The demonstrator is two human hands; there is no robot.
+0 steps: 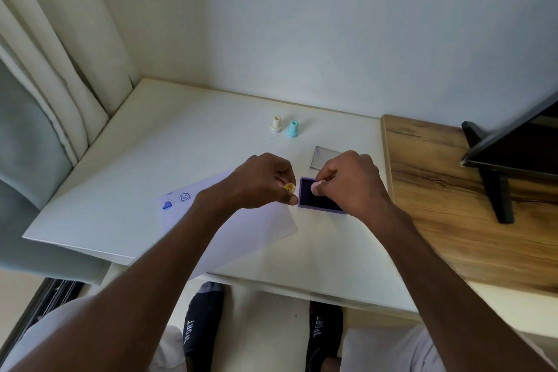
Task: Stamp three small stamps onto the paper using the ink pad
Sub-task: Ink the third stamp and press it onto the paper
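The white paper point(250, 226) lies on the white table, with a blue heart print point(167, 205) and a round print point(184, 197) near its left corner. A purple ink pad point(311, 195) sits open just right of the paper. My left hand point(262, 181) pinches a small yellow round piece with a smiley face point(289, 187) beside the pad's left edge. My right hand point(350, 183) pinches a small pale pink stamp point(317, 186) over the dark pad. Whether it touches the ink is hidden. A cream stamp point(276, 124) and a teal stamp point(293, 129) stand upright farther back.
A clear lid point(323, 155) lies flat behind the ink pad, partly under my right hand. A wooden desk point(437, 190) adjoins on the right, carrying a dark screen on a black stand point(495, 184). Curtains point(60, 84) hang at the left. My feet show below the table edge.
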